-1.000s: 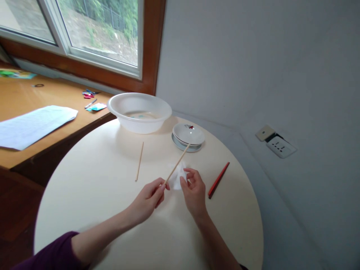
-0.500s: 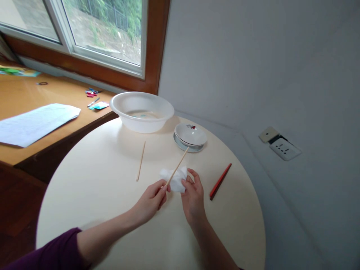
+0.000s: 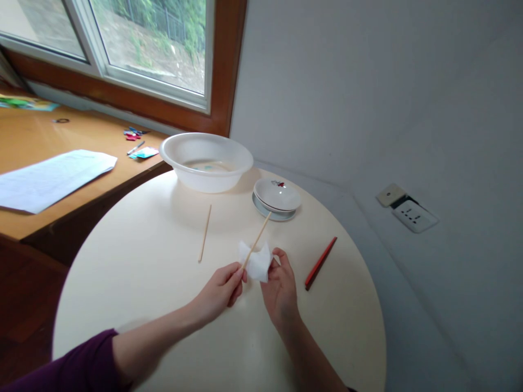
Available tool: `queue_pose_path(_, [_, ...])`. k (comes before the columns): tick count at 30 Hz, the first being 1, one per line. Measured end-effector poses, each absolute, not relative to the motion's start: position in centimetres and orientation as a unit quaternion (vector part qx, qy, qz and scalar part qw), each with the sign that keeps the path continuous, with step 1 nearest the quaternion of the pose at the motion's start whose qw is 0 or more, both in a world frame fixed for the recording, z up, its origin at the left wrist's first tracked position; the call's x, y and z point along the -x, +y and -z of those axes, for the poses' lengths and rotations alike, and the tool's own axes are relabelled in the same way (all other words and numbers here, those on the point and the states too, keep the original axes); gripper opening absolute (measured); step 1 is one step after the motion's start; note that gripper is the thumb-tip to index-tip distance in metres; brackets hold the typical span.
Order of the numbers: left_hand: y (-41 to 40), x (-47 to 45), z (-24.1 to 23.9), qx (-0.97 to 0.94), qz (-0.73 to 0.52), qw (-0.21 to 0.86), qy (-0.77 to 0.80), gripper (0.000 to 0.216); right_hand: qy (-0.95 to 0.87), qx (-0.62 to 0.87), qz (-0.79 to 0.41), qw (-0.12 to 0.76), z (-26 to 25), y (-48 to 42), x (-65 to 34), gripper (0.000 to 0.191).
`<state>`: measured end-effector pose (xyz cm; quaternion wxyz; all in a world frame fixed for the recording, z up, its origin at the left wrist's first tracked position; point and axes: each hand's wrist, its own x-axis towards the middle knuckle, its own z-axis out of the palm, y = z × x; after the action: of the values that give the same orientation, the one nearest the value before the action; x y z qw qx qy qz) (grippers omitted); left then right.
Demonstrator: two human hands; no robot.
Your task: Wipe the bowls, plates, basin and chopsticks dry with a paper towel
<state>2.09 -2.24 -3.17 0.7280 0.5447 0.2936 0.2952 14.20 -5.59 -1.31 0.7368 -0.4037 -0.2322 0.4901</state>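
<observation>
Since there's just the head camera to go on, here's what it's got. The left hand [image 3: 224, 284] has its grip clamped on the near end of a pale wooden stick [image 3: 258, 237], which slants up and away, its far tip near the dishes. The right hand [image 3: 281, 287] has its grip pinched on the right side of a white tissue [image 3: 260, 265], index finger kinda sticking up. That tissue is spread out behind the stick, but can't really tell if they're touching.

Both are held over a round white tabletop [image 3: 122, 272]. A second pale stick [image 3: 205, 234] lies flat left of the hands, and some red chopsticks [image 3: 321, 263] are off to the right. Further back there's a stack of white dishes [image 3: 277, 195] on a greyish plate [image 3: 278, 218], with a big whitish basin [image 3: 204, 182] to their left, near the window [image 3: 151, 43].
</observation>
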Motion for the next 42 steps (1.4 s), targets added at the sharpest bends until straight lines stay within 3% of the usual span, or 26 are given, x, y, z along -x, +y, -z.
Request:
queue_pose_path(12, [-2.3, -1.9, 3.2, -0.519, -0.274, 0.763, 0.271, 0.035, -0.265, 0.451, -0.448, 0.724, 2.8, -5.0, -14.0, 0.033])
queue_pose_path(16, [-2.4, -1.8, 3.1, -0.524, -0.259, 0.766, 0.267, 0.03, -0.361, 0.49, -0.484, 0.629, 3.1, -5.3, -14.1, 0.013])
queue_pose_path(19, [-2.3, -1.6, 2.8, -0.533, -0.257, 0.759, 0.272, 0.028, -0.4, 0.512, -0.486, 0.584, 2.6, -5.4, -14.1, 0.01])
queue_pose_path(28, [-2.1, -1.4, 2.1, -0.578, -0.228, 0.723, 0.302, 0.038, -0.448, 0.467, -0.488, 0.586, 1.9, -5.5, -14.5, 0.01])
queue_pose_path(35, [-2.6, -1.3, 0.5, -0.529, -0.18, 0.773, 0.301, 0.052, -0.432, 0.444, -0.499, 0.606, 1.7, -5.6, -14.6, 0.005])
queue_pose_path(42, [-2.8, -0.8, -0.2, -0.457, -0.14, 0.832, 0.282, 0.052, -0.425, 0.431, -0.501, 0.618, 1.9, -5.5, -15.6, 0.01])
